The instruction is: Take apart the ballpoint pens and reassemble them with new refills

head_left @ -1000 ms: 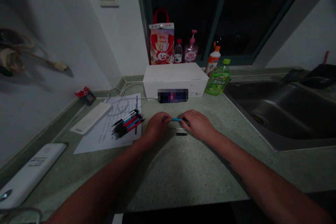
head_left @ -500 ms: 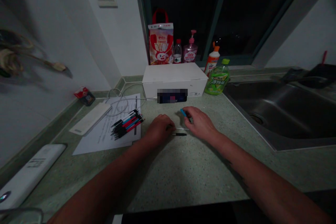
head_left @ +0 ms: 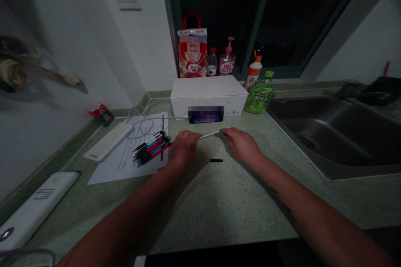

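Between my hands stretches a thin white pen refill [head_left: 209, 134]. My left hand [head_left: 184, 146] pinches its left end, the fingertips hiding that tip. My right hand [head_left: 242, 144] is closed on a blue pen barrel [head_left: 222, 133], mostly covered by the fingers. The refill's right end meets the blue barrel; whether it sits inside cannot be made out. Below them on the counter lies a short black pen part [head_left: 214, 160] with a thin, lighter tip. Left of my left hand, a pile of black, red, blue and white pens [head_left: 152, 148] rests on printed paper [head_left: 125, 171].
Behind my hands a phone [head_left: 206, 117] leans on a white box [head_left: 208, 87], a white cable running left from it. A green bottle [head_left: 260, 94] stands beside the box. The sink [head_left: 297, 148] is at right, a white power bank [head_left: 108, 142] at left.
Both hands have moved slightly up and away from the black pen part. The white refill has risen with them and now shows clearly, lined up with the blue barrel.
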Available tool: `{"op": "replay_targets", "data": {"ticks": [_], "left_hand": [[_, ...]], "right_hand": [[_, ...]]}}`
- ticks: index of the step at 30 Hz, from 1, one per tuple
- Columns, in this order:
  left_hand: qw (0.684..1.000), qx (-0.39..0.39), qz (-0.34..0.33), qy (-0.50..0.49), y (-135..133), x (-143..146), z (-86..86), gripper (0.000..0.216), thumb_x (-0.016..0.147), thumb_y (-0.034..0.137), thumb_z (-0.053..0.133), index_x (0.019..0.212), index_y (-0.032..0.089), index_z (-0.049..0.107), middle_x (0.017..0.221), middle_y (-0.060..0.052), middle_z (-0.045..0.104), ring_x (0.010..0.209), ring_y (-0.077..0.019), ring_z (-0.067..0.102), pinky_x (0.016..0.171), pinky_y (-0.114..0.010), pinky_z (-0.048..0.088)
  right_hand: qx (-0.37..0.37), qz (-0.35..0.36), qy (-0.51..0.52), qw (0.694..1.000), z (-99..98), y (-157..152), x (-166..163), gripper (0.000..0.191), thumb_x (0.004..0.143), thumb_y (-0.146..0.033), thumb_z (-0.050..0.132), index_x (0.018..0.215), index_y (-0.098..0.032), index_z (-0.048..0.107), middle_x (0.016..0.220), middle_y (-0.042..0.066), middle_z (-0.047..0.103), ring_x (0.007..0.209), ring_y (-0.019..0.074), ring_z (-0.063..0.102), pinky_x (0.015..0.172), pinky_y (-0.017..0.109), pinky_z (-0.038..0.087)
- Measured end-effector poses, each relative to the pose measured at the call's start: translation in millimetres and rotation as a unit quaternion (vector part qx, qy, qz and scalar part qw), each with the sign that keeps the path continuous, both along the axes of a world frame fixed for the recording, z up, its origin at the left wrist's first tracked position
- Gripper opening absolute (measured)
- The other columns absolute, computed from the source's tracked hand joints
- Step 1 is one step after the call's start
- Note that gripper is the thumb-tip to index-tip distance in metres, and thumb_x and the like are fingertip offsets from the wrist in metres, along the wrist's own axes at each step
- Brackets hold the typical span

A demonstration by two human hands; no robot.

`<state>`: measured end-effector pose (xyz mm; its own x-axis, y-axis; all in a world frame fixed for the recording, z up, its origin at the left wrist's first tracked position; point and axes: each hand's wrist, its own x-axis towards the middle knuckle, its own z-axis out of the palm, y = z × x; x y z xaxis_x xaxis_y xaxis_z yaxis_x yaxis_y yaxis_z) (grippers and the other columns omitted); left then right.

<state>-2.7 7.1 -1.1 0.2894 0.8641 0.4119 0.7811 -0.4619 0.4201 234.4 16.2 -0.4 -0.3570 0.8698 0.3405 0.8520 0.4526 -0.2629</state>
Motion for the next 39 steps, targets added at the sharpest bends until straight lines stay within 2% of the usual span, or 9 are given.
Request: {"op": "replay_targets", "data": {"ticks": [11, 18, 23, 25, 29, 31, 33, 36, 39], "left_hand": [[1.000, 0.012, 0.011, 0.022, -1, -1, -1.1, 0.031, 0.098, 0.018, 0.044, 0.105, 0.020, 0.075, 0.098, -0.008, 0.068, 0.097, -0.0242, 0.057, 0.089, -0.038, 0.044], [0.998, 0.008, -0.048, 0.038, -6, 7, -1.8, 0.024, 0.096, 0.016, 0.052, 0.107, 0.021, 0.073, 0.097, -0.006, 0.069, 0.095, -0.0232, 0.058, 0.088, -0.038, 0.045], [0.995, 0.096, -0.014, -0.011, -10, 7, -1.6, 0.034, 0.094, 0.026, 0.060, 0.127, 0.019, 0.061, 0.127, -0.011, 0.063, 0.119, -0.0261, 0.054, 0.102, -0.043, 0.042], [0.992, 0.112, -0.048, -0.018, -12, 6, -2.3, 0.029, 0.094, 0.029, 0.061, 0.122, 0.019, 0.063, 0.124, -0.011, 0.065, 0.117, -0.0249, 0.055, 0.102, -0.042, 0.043], [0.979, 0.034, -0.196, 0.045, -18, 11, -5.0, 0.014, 0.090, 0.029, 0.067, 0.101, 0.021, 0.071, 0.108, -0.006, 0.069, 0.105, -0.0228, 0.060, 0.095, -0.040, 0.045], [0.974, 0.007, -0.212, 0.077, -20, 15, -5.2, 0.011, 0.089, 0.024, 0.067, 0.098, 0.020, 0.072, 0.109, -0.006, 0.069, 0.107, -0.0243, 0.059, 0.096, -0.041, 0.044], [0.981, -0.007, -0.181, 0.076, -20, 17, -4.0, 0.011, 0.091, 0.018, 0.063, 0.097, 0.019, 0.071, 0.108, -0.006, 0.070, 0.107, -0.0246, 0.059, 0.097, -0.041, 0.044], [0.997, -0.035, -0.066, 0.020, -15, 14, -2.1, 0.014, 0.092, 0.017, 0.058, 0.101, 0.019, 0.070, 0.104, -0.006, 0.071, 0.102, -0.0237, 0.061, 0.094, -0.039, 0.045], [0.996, -0.055, 0.045, -0.048, -8, 7, -2.4, 0.015, 0.094, 0.022, 0.055, 0.101, 0.020, 0.069, 0.102, -0.007, 0.071, 0.098, -0.0239, 0.062, 0.091, -0.038, 0.046]], "right_hand": [[0.002, 0.002, 0.000, 1.000, -3.0, -1, -3, 0.029, 0.100, -0.011, 0.052, 0.122, -0.023, 0.068, 0.106, 0.005, 0.068, 0.094, 0.0217, 0.064, 0.078, 0.029, 0.047], [-0.028, 0.115, -0.013, 0.993, -2.5, -9, -12, 0.030, 0.101, -0.014, 0.053, 0.126, -0.027, 0.065, 0.107, 0.003, 0.067, 0.095, 0.0193, 0.063, 0.081, 0.028, 0.047], [-0.019, 0.098, -0.017, 0.995, -2.2, -11, -13, 0.044, 0.098, -0.008, 0.049, 0.137, -0.027, 0.058, 0.111, 0.004, 0.066, 0.094, 0.0193, 0.064, 0.078, 0.028, 0.048], [-0.010, 0.068, -0.009, 0.998, -0.6, -10, -12, 0.044, 0.097, -0.006, 0.048, 0.135, -0.025, 0.059, 0.112, 0.005, 0.066, 0.093, 0.0195, 0.064, 0.076, 0.028, 0.048], [-0.007, 0.032, -0.004, 0.999, 3.2, -9, -8, 0.044, 0.095, -0.005, 0.048, 0.132, -0.024, 0.061, 0.111, 0.005, 0.066, 0.089, 0.0193, 0.065, 0.071, 0.027, 0.047], [-0.007, 0.031, -0.004, 1.000, 4.3, -9, -7, 0.044, 0.095, -0.005, 0.049, 0.132, -0.024, 0.062, 0.112, 0.005, 0.066, 0.089, 0.0192, 0.065, 0.071, 0.027, 0.047], [-0.006, 0.031, -0.005, 0.999, 4.8, -9, -7, 0.042, 0.095, -0.005, 0.049, 0.131, -0.024, 0.062, 0.112, 0.005, 0.066, 0.091, 0.0196, 0.065, 0.072, 0.027, 0.047], [-0.006, 0.031, -0.006, 0.999, 4.5, -9, -7, 0.039, 0.096, -0.006, 0.051, 0.128, -0.024, 0.064, 0.112, 0.004, 0.066, 0.093, 0.0202, 0.065, 0.073, 0.028, 0.047], [-0.005, 0.033, -0.003, 0.999, 2.7, -8, -6, 0.038, 0.097, -0.006, 0.050, 0.127, -0.024, 0.064, 0.111, 0.004, 0.066, 0.093, 0.0198, 0.065, 0.073, 0.028, 0.047]]}}
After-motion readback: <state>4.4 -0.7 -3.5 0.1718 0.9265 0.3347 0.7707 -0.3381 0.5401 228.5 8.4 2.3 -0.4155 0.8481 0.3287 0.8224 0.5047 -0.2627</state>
